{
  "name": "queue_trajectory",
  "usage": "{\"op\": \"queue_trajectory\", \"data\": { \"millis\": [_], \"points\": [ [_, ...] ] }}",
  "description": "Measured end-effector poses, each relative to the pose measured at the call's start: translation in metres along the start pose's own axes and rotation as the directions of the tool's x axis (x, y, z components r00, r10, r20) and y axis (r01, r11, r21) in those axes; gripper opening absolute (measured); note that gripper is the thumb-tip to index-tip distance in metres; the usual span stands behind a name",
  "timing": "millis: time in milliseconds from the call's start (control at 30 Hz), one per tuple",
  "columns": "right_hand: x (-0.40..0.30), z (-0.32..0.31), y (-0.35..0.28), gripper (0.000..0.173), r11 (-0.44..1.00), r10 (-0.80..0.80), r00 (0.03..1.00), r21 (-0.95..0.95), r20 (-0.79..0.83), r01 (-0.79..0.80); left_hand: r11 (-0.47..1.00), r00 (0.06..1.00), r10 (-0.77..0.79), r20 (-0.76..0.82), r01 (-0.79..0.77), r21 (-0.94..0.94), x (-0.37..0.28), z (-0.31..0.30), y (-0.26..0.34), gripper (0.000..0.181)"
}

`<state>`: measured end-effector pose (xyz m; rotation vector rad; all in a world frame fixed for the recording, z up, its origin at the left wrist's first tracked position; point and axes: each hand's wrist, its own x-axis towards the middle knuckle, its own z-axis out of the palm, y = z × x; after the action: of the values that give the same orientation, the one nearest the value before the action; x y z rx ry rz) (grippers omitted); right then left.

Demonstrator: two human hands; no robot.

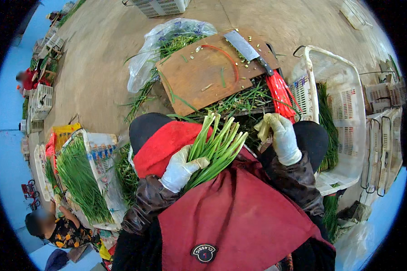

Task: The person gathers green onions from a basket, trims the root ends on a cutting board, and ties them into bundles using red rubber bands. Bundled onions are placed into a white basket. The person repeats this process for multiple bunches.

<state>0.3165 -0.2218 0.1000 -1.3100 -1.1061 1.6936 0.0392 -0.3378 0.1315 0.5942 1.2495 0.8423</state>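
My gloved left hand (184,168) is closed around a bunch of green leafy stalks (217,145), their pale cut ends pointing up over my lap. To its right, my gloved right hand (278,135) is raised with the fingers bent together; whether a small scrap lies between them I cannot tell. Beyond my knees, a wooden cutting board (200,78) carries a cleaver (246,48), a red strip (231,60) and bits of stalk. A bundle of red plastic strips (279,95) hangs at the board's right corner, near my right hand. A red cloth (169,147) covers my left thigh.
A white plastic crate (354,135) with long greens (326,122) stands at my right. Another crate (98,169) heaped with greens (79,179) is at my left, beside a co-worker (66,227). A clear plastic bag (139,71) with trimmings lies past the board. Stacked crates (383,149) stand far right.
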Motion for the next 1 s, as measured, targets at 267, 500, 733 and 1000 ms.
{"op": "queue_trajectory", "data": {
  "millis": [267,500,733,1000],
  "points": [
    [-0.024,0.056,-0.045,0.029,0.813,-0.156,0.922,-0.483,0.355,0.324,0.998,0.999,-0.010,0.041,0.012,-0.054,0.005,0.002,0.006,0.034],
    [-0.007,0.091,0.015,0.031,0.954,0.206,0.933,-0.272,0.294,-0.125,0.999,0.997,0.040,0.060,-0.040,-0.011,0.006,-0.003,0.000,0.032],
    [-0.001,0.067,0.006,0.022,0.968,0.117,0.974,-0.242,0.195,-0.068,0.996,0.997,0.053,0.063,-0.057,0.070,0.007,-0.003,-0.001,0.031],
    [0.021,-0.058,-0.029,0.023,0.884,-0.462,0.821,-0.245,-0.335,0.398,0.997,0.997,0.075,-0.024,-0.075,-0.013,0.004,-0.006,-0.002,0.033]
  ]
}}
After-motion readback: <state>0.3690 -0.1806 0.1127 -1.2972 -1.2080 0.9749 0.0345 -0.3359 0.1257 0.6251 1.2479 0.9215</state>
